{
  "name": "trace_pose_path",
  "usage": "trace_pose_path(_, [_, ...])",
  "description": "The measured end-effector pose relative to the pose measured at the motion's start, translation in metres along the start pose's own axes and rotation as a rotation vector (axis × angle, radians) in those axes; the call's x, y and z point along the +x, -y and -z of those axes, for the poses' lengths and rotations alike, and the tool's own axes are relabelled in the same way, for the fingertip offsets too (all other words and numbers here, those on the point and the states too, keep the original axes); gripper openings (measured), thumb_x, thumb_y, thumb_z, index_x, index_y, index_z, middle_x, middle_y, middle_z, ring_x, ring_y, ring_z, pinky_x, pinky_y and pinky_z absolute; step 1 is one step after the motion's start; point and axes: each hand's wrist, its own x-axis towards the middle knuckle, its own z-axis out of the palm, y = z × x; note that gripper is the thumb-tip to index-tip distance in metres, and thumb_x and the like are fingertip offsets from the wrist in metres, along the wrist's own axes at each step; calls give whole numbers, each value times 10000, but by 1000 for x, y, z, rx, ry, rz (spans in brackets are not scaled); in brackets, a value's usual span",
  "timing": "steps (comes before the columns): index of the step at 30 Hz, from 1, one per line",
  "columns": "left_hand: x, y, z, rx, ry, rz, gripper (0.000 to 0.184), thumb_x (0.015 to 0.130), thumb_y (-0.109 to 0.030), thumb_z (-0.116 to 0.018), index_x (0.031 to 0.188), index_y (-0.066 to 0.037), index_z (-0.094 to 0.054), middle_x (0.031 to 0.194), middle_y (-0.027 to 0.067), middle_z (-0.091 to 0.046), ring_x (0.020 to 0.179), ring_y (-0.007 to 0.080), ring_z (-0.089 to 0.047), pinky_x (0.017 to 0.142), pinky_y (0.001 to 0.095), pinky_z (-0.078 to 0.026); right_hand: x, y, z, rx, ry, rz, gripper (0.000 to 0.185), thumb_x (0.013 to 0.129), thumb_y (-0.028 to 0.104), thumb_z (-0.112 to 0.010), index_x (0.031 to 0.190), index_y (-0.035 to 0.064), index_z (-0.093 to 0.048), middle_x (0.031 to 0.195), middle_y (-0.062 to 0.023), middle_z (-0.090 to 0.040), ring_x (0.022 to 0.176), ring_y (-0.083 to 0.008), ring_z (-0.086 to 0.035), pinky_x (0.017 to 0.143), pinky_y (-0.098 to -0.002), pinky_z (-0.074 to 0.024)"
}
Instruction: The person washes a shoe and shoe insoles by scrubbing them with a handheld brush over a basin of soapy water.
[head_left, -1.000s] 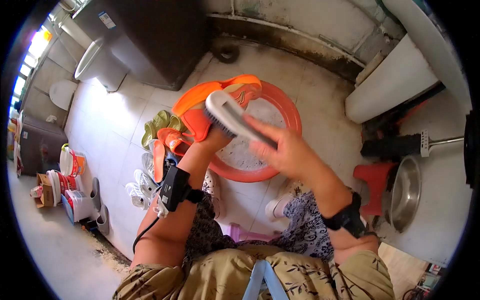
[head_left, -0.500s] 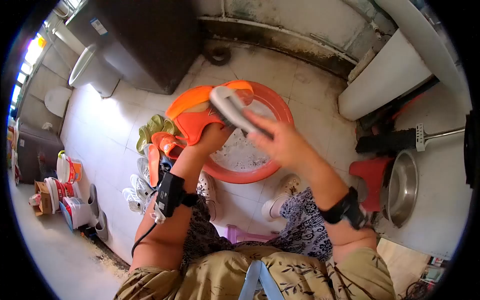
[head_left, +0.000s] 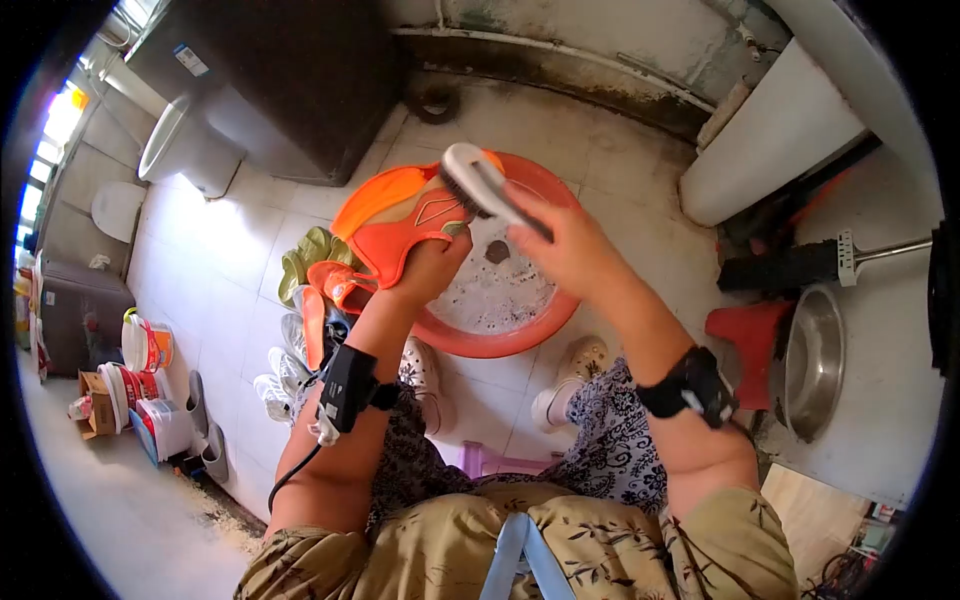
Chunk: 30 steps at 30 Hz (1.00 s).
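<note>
My left hand (head_left: 436, 268) grips an orange shoe (head_left: 385, 232), holding it tilted over the left part of a red basin (head_left: 545, 185). In my right hand (head_left: 562, 240) is a scrub brush (head_left: 482, 185) with a white back, a dark handle and dark bristles. Its bristles face the side of the shoe; whether they touch it I cannot tell. Foamy grey water (head_left: 490, 290) with dark specks fills the basin below. My left fingertips are partly hidden behind the shoe.
Left of the basin lie another orange shoe (head_left: 338, 285), olive-green shoes (head_left: 308, 258) and white shoes (head_left: 280, 385). Buckets (head_left: 148, 342) stand farther left. On the right are a red stool (head_left: 740, 345), a steel bowl (head_left: 812, 365) and a black broom head (head_left: 778, 268). A dark appliance (head_left: 280, 90) stands behind.
The brush has moved slightly up and right along the shoe, together with my right hand. My left hand still holds the shoe in nearly the same place.
</note>
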Motion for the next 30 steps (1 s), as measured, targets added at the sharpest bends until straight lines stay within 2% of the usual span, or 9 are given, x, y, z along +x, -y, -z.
trace_pose_path(4, [-9, 27, -13, 1, -135, -170, 230, 846, -186, -484, 1002, -33, -554, 747, 2, -535, 684, 140, -496, 606, 311, -412, -14, 11, -16, -95, 58, 313, 489, 876, 193, -559, 1340, 112, -427, 1077, -118, -625, 827, -93, -552, 771, -266, -452])
trace_pose_path(6, [-1, 20, -1, 57, 62, 154, 241, 845, -188, -492, 1010, -31, -569, 801, 13, -569, 747, 154, -524, 664, 309, -434, -2, -1, -6, -62, -8, 101, 487, 846, 270, -577, 1308, 159, -470, 808, -197, -628, 721, -292, -633, 672, -363, -476])
trace_pose_path(8, [-1, -13, 6, -44, -151, -94, 241, 840, -214, -511, 960, -20, -589, 802, 32, -581, 750, 159, -535, 649, 305, -441, -2, -4, -1, -68, -67, 81, 490, 847, 274, -575, 1316, 190, -461, 804, -200, -623, 710, -296, -629, 669, -371, -476])
trace_pose_path(10, [-1, -26, 14, -196, 131, 484, 248, 829, -245, -543, 899, -13, -593, 774, 38, -579, 693, 150, -535, 596, 296, -436, -10, 2, -10, -106, -45, 140, 491, 846, 263, -570, 1319, 194, -457, 787, -183, -625, 700, -285, -628, 655, -374, -474])
trace_pose_path(15, [-3, -27, 15, -92, -11, 326, 239, 791, -219, -595, 930, -25, -591, 800, 64, -583, 751, 180, -547, 673, 312, -428, 4, 5, 2, -46, 35, -34, 511, 870, 225, -574, 1345, 121, -417, 1217, -170, -560, 1105, -215, -555, 930, -297, -401])
trace_pose_path(19, [-3, -15, 12, -144, 44, 281, 342, 746, -192, -645, 1039, -25, -585, 944, 115, -613, 932, 231, -579, 835, 335, -444, -3, -6, -29, -85, -247, 574, 492, 830, 280, -580, 1307, 230, -471, 775, -217, -618, 695, -348, -620, 631, -408, -479])
trace_pose_path(23, [-2, -21, 21, -80, 35, 215, 390, 717, -218, -686, 1042, -38, -566, 976, 80, -586, 917, 195, -550, 819, 329, -444, 1, -1, -7, -48, -82, 69, 502, 837, 289, -577, 1319, 223, -455, 804, -239, -602, 742, -379, -611, 675, -410, -487])
trace_pose_path(27, [1, -16, 21, -175, 84, 234, 395, 686, -251, -723, 983, -34, -579, 933, 88, -609, 902, 204, -576, 796, 336, -458, -7, -4, -31, -32, -220, 525, 502, 839, 283, -577, 1322, 244, -448, 758, -241, -592, 709, -361, -622, 656, -415, -481])
trace_pose_path(30, [-1, -15, 23, -248, 130, 222, 412, 692, -270, -712, 996, -28, -576, 937, 96, -605, 907, 205, -574, 797, 341, -452, -2, -11, -23, -52, -160, 297, 492, 842, 286, -579, 1316, 243, -457, 803, -247, -598, 727, -361, -625, 659, -416, -481])
